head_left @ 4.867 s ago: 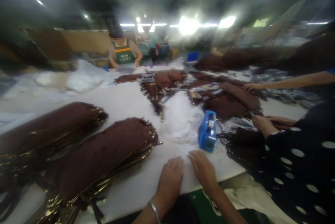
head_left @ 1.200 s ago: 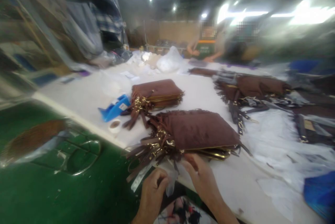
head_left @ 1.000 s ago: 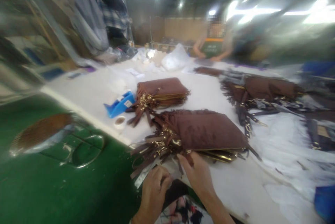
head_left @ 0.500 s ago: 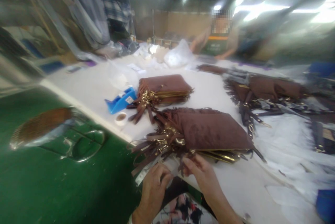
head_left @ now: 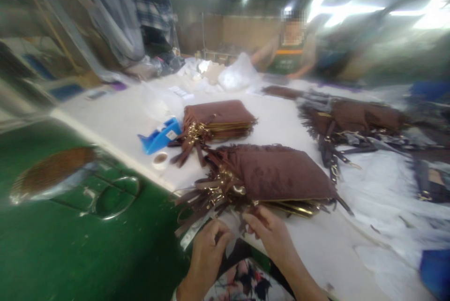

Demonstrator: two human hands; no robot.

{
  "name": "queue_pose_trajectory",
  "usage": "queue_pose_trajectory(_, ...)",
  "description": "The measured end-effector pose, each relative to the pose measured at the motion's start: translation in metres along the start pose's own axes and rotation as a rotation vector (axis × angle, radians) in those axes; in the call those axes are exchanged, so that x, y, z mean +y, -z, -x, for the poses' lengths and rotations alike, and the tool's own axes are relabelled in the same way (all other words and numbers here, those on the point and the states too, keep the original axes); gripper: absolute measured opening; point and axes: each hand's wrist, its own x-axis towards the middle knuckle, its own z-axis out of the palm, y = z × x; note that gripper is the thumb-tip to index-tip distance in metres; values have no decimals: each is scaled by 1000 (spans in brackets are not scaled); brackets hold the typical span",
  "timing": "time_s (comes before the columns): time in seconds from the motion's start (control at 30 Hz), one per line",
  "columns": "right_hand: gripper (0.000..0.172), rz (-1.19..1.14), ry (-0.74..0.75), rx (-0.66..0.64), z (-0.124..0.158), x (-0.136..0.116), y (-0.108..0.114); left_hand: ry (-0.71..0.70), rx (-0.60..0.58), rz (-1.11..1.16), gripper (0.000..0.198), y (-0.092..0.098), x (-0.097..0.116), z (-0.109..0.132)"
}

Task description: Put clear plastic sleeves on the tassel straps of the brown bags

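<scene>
In front of me on the table lies a stack of brown fringed pouches (head_left: 284, 174) with gold zippers. Brown wrist straps (head_left: 200, 194) with gold clasps spill off its left side. At the table's near edge my left hand (head_left: 210, 247) is closed in a pinch, with a thin translucent piece of plastic (head_left: 230, 246) showing at its fingertips. My right hand (head_left: 269, 231), just right of it, pinches the end of a dark brown strap (head_left: 242, 226) below the stack's front edge. The fingers partly hide what each hand grips.
A second pouch stack (head_left: 221, 118) sits farther back, beside a blue tape dispenser (head_left: 160, 136) and a tape roll (head_left: 161, 160). More brown bags (head_left: 365, 116) and white wrapping (head_left: 379, 193) lie right. A stool (head_left: 52, 174) stands left; a person (head_left: 290, 59) is across the table.
The whole view has shifted slightly, moving the table's things a little to the left. Both hands keep nearly the same pinching pose, with small finger movement at most.
</scene>
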Motion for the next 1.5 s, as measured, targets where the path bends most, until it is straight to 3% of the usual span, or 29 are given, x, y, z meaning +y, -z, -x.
queue_pose_trajectory(0.23,28,-44,-5,-26,-2,4,3,106,-67,46,14,-4,7,-3)
queue_pose_trajectory(0.4,21,64,36,-3,0,-2,7,134,-53,103,17,-2,9,0)
queue_pose_trajectory(0.53,19,109,53,26,0,-5,6,88,-41,75,17,-3,12,1)
queue_pose_trajectory(0.7,23,-5,34,-49,-2,1,6,-8,-28,26,13,-7,15,-1)
queue_pose_trajectory(1.03,25,-106,38,-41,-7,16,7,255,20,621,25,-29,8,-7)
queue_pose_trajectory(1.27,35,-139,40,-35,-5,19,9,470,66,962,34,-51,21,-12)
queue_pose_trajectory(1.37,36,-104,56,35,4,24,13,467,37,1063,31,-54,27,-12)
queue_pose_trajectory(1.5,26,-108,6,27,14,31,13,401,5,1148,25,-55,30,-10)
